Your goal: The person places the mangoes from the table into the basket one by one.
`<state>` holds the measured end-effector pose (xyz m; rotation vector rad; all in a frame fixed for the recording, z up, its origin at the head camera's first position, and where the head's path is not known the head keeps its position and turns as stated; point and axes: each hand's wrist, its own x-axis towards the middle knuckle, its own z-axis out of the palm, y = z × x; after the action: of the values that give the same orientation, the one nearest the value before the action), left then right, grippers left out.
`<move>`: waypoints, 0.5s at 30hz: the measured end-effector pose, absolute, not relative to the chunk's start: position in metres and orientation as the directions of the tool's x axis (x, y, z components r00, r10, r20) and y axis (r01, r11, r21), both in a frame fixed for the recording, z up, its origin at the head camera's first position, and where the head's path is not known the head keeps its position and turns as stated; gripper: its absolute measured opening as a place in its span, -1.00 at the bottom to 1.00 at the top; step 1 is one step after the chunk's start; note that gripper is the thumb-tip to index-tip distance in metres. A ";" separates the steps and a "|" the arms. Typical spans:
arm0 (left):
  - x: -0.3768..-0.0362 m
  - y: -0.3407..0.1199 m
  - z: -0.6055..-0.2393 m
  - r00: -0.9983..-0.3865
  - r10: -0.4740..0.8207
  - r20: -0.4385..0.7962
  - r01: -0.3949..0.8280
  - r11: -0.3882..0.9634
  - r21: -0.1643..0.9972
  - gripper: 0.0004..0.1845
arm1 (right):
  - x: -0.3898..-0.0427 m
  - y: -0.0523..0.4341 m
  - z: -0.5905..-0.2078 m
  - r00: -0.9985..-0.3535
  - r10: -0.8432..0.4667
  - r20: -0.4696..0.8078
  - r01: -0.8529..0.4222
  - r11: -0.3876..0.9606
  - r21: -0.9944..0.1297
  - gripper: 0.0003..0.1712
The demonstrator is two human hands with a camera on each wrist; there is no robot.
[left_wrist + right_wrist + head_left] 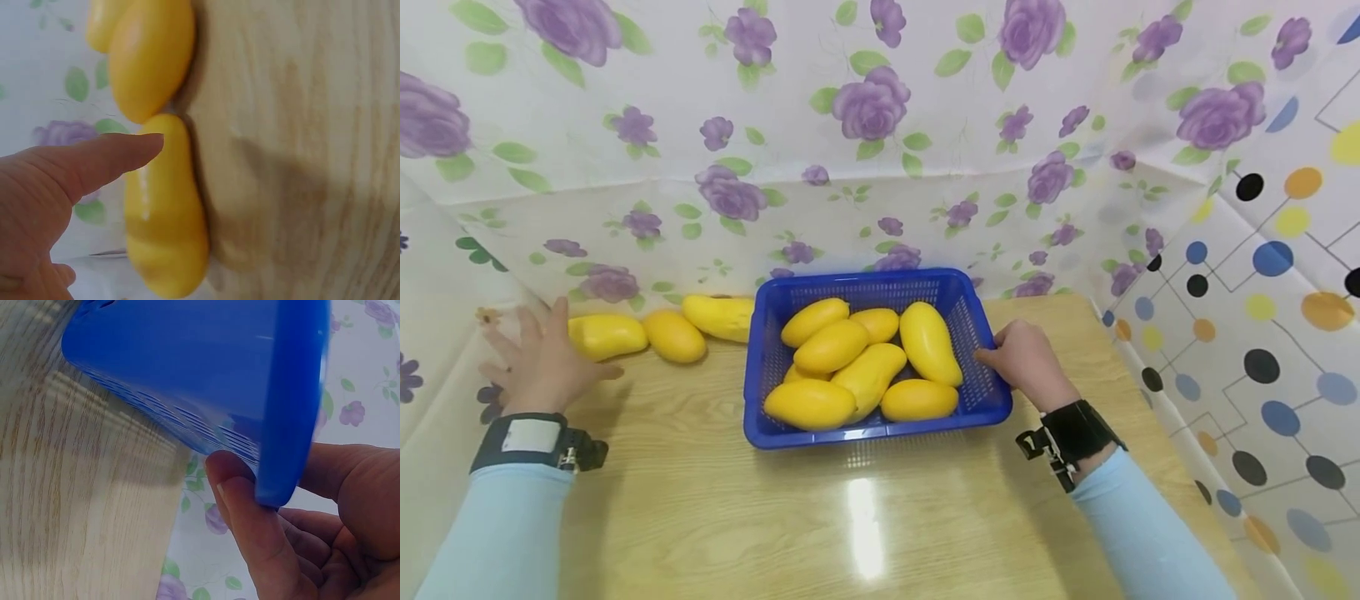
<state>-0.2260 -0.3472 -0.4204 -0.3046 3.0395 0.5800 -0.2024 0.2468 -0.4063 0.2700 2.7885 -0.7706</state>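
A blue plastic basket [977, 400] sits mid-table, holding several yellow mangoes [835, 346]. My right hand [1026, 358] grips its right rim; in the right wrist view the fingers [250, 519] curl under the rim of the basket [200, 369]. Three more mangoes lie in a row along the back left of the table: one [606, 335] at the left, one [675, 336] in the middle, one [721, 317] against the basket. My left hand [542, 358] has its fingers spread and holds nothing, just left of the leftmost mango [165, 212]. Its thumb [106, 159] reaches towards that mango.
The wooden table [715, 517] is walled by a floral plastic sheet [865, 167] at the back and left. A dotted sheet [1262, 333] closes off the right side. Bare wood runs along the near side of the table in front of the basket.
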 end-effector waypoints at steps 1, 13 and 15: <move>-0.226 -0.348 -0.422 -0.980 -0.187 -0.070 -0.199 0.912 0.358 0.44 | -0.202 0.247 -0.406 -0.955 0.115 -0.273 0.238 0.845 -0.479 -0.45; -0.227 -0.355 -0.441 -0.957 -0.207 -0.203 -0.264 0.909 0.322 0.41 | -0.203 0.247 -0.406 -0.963 0.101 -0.251 0.210 0.864 -0.457 -0.45; -0.228 -0.355 -0.443 -0.958 -0.200 -0.205 -0.258 0.914 0.314 0.39 | -0.203 0.248 -0.406 -0.963 0.096 -0.251 0.205 0.867 -0.454 -0.44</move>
<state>-0.2277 -0.3545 -0.4428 -0.3504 2.9072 0.5113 -0.2033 0.2477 -0.4058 0.2308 2.8196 -0.7210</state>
